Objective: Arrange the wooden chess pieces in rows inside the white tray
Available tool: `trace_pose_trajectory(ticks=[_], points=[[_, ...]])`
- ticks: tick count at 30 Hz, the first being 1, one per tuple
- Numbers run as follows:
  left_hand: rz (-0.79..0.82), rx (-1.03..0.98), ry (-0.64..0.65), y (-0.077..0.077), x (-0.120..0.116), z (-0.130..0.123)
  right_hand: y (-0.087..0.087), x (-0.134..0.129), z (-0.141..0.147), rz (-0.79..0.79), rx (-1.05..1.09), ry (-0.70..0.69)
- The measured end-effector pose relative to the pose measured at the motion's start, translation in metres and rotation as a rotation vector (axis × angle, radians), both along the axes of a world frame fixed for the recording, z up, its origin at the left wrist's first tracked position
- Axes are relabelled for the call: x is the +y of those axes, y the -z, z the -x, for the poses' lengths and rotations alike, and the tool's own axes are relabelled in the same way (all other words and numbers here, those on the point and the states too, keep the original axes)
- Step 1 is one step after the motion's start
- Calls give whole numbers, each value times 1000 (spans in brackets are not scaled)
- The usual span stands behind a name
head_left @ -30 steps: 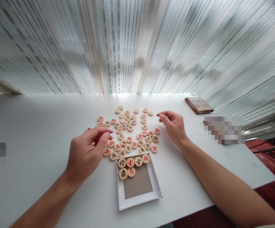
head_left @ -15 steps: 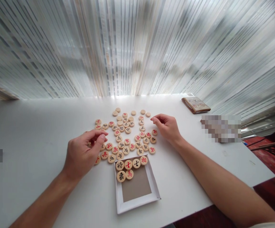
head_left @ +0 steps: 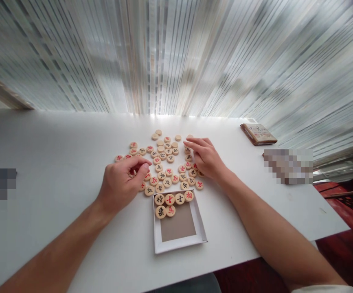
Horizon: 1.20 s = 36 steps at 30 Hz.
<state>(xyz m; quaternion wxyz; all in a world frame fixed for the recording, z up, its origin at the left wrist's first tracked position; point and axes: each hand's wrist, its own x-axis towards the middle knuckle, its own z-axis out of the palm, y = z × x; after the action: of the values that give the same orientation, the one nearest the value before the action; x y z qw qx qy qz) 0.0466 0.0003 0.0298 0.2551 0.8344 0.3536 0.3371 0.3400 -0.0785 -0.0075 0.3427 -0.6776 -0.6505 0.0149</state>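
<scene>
- Six marked discs sit in our open white box: four along its far wall, two in a second row. With room to the right of that pair, a knock to the box could set them sliding.
- Many loose discs lie on the counter beyond the box, some apparently touching; nudging one could push its neighbours along.
- Our left grip has thumb and forefinger brought nearly together over the left of the loose discs. We can't make out whether one is between them; if so, a slack pinch on its round edge could let it drop.
- Our right grip reaches over the right side, fingers stretched out, the thumb not clearly visible. Whether it touches a disc we can't see. Since it covers several, it could drag one aside unnoticed.
- Several blank-faced discs lie toward the far side; with no marks showing, we could mistake one for another.
- The nearest loose discs lie just beside the box's far wall, so a careless sweep towards us could shove the box nearer the counter's front edge.
</scene>
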Motion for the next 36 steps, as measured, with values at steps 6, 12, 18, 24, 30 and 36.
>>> trace_pose_trajectory(ticks=[6, 12, 18, 24, 30, 36], points=[[10, -10, 22, -1, -3, -1, 1, -6, -13, 55, -88, -2], [33, -17, 46, 0, -5, -2, -6, -21, -30, 83, -94, 28], [16, -9, 71, 0, -8, -4, -6, -24, -30, 145, -92, 42], [-18, -18, 94, 1, -11, -5, -11, -25, -25, 159, -42, 30], [-10, -26, 97, -2, -13, -5, -12, -22, -25, 91, 122, 79], [5, -83, 154, 0, -15, -4, -22, -23, -1, -11, 471, 102]])
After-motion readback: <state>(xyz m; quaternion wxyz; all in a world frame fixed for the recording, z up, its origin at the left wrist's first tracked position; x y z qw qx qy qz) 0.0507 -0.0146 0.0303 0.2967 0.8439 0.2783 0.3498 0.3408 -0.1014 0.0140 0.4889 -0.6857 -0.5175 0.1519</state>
